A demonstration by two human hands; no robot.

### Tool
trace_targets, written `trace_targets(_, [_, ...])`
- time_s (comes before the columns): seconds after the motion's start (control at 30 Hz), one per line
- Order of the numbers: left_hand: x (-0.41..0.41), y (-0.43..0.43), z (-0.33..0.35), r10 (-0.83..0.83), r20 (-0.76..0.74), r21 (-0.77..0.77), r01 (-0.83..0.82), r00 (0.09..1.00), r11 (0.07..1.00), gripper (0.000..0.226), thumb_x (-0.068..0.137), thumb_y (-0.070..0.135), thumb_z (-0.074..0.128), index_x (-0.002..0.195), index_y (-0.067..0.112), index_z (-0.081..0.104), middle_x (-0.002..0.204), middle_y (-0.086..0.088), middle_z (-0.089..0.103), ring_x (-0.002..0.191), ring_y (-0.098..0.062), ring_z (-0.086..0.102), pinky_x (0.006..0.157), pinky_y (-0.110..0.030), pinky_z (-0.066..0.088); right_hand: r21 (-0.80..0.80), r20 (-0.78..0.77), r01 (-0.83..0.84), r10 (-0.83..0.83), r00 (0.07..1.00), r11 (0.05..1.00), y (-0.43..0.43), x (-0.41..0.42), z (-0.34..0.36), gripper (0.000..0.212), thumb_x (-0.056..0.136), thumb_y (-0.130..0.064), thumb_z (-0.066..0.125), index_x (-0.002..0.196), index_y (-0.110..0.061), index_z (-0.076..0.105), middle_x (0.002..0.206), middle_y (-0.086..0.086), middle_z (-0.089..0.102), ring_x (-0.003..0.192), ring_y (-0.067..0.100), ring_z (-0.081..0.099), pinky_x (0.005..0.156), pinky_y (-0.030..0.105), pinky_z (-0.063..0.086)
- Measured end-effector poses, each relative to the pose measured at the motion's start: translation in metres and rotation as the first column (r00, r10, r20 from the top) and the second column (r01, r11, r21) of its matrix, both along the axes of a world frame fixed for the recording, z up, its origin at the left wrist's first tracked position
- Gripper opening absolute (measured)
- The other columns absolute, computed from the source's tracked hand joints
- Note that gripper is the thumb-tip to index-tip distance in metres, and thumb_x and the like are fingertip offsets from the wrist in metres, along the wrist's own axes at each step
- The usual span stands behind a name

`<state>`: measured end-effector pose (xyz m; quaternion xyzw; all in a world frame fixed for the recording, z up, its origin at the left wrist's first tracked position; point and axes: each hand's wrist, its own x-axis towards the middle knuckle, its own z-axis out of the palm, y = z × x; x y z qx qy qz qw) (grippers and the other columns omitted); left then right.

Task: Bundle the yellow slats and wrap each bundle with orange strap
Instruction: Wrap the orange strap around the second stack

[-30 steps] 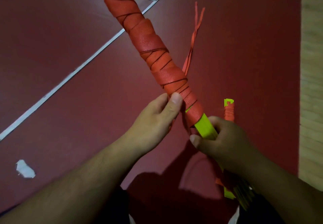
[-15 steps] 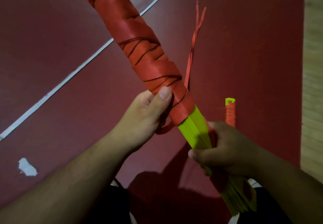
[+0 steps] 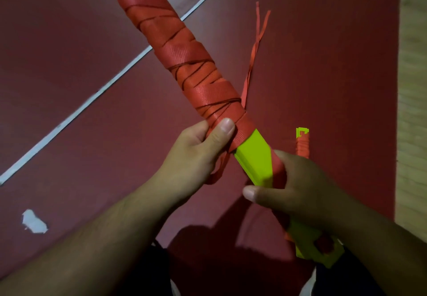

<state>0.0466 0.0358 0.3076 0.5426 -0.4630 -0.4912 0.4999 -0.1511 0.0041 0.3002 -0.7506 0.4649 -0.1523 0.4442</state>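
the bundle is up off the floor, slanting from the top left down toward my lap. orange strap covers most of its length in overlapping turns. below the last turn a stretch of bare yellow slats shows, with more yellow at the near end by my knee.

my left grip is curled round the bundle right at the edge of the wrap, thumb pressed flat on the last turn to hold it. a loose loop of strap hangs under that palm. my right grip is closed round the bare slats lower down, and a run of orange passes along their far side under its fingers.

i judge this as mid-wrap, on the last stretch. the next move calls for keeping the thumb on the turn so it does not slacken, drawing the strap taut, then bringing it round the bare yellow with some overlap.

on the red floor just beyond my right grip lies a second wrapped bundle. a few spare orange strips trail further out. a white scrap sits well apart at the left.
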Motion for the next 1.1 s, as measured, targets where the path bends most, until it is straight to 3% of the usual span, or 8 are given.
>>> trace_targets(0.13, [0.005,0.001,0.001,-0.058,-0.141,-0.086,0.046,0.988,0.995,0.029,0.087,0.051,0.054,0.071,0.027,0.055,0.060,0.005,0.038,0.049,-0.012,0.031,0.049,-0.027,0.026,0.598,0.317,-0.282,0.102,0.943,0.750,-0.005,-0.007,0.016,0.046,0.075,-0.021,0.077,0.116,-0.011,0.058,0.094,0.018,0.074,0.085,0.036,0.072,0.083,0.054,0.054])
trace_targets(0.2, [0.006,0.001,0.002,-0.095,-0.159,-0.097,0.080,0.983,0.992,0.031,0.088,0.049,0.053,0.078,0.020,0.054,0.063,0.001,0.034,0.051,-0.014,0.029,0.049,-0.028,0.024,0.655,0.368,-0.338,0.105,0.924,0.676,-0.002,-0.006,0.017,0.038,0.077,-0.012,0.072,0.113,-0.013,0.061,0.082,0.018,0.072,0.073,0.034,0.069,0.070,0.044,0.055])
trace_targets(0.3, [0.007,-0.001,0.001,-0.090,-0.138,-0.065,0.082,0.986,0.995,0.037,0.086,0.055,0.058,0.078,0.019,0.053,0.062,0.001,0.033,0.052,-0.015,0.027,0.050,-0.031,0.021,0.517,0.291,-0.198,0.047,0.956,0.833,0.001,-0.002,0.009,0.022,0.071,-0.015,0.074,0.092,-0.020,0.068,0.060,0.005,0.066,0.054,0.020,0.064,0.053,0.029,0.051])
trace_targets(0.47, [0.007,-0.001,-0.003,-0.108,-0.052,0.050,0.111,0.993,0.993,0.048,0.087,0.063,0.056,0.068,0.020,0.048,0.056,-0.001,0.032,0.045,-0.012,0.024,0.045,-0.028,0.016,0.155,0.083,-0.030,0.017,0.996,0.987,0.000,-0.004,-0.006,0.025,0.076,-0.015,0.080,0.090,-0.007,0.061,0.062,0.007,0.061,0.052,0.021,0.061,0.057,0.042,0.053])
trace_targets(0.63, [0.004,-0.004,-0.002,-0.147,0.004,0.132,0.145,0.989,0.981,0.042,0.096,0.054,0.045,0.078,0.016,0.046,0.061,0.004,0.030,0.047,-0.010,0.020,0.047,-0.024,0.019,-0.107,-0.064,0.032,-0.039,0.997,0.994,0.002,-0.001,-0.017,0.030,0.077,-0.032,0.078,0.073,-0.027,0.049,0.064,-0.012,0.055,0.061,0.006,0.052,0.059,0.027,0.042])
trace_targets(0.83, [-0.009,0.001,-0.001,-0.024,-0.005,0.109,0.024,1.000,0.994,0.041,0.087,0.062,0.060,0.065,0.028,0.056,0.053,0.010,0.034,0.042,-0.008,0.027,0.042,-0.020,0.025,-0.223,-0.133,-0.032,0.002,0.991,0.974,0.005,0.001,-0.021,0.034,0.073,-0.052,0.065,0.091,-0.027,0.050,0.078,-0.007,0.062,0.075,0.017,0.060,0.070,0.040,0.050])
trace_targets(0.97, [-0.004,0.002,0.002,0.036,-0.003,-0.014,-0.037,0.999,0.999,0.038,0.085,0.058,0.059,0.065,0.026,0.052,0.057,-0.003,0.032,0.048,-0.015,0.027,0.046,-0.025,0.022,0.042,0.045,-0.117,0.115,0.992,0.992,-0.005,0.000,-0.001,0.032,0.067,-0.045,0.075,0.087,-0.027,0.058,0.070,-0.015,0.061,0.064,0.001,0.056,0.062,0.023,0.046])
trace_targets(1.1, [-0.001,0.004,0.004,-0.089,-0.055,-0.123,0.081,0.995,0.989,0.064,0.086,0.053,0.054,0.093,-0.011,0.049,0.060,-0.008,0.031,0.049,-0.018,0.025,0.046,-0.030,0.019,0.512,0.224,-0.272,0.178,0.958,0.815,-0.009,-0.006,0.005,0.051,0.069,-0.022,0.082,0.114,-0.018,0.060,0.092,0.007,0.075,0.082,0.019,0.072,0.072,0.030,0.056])
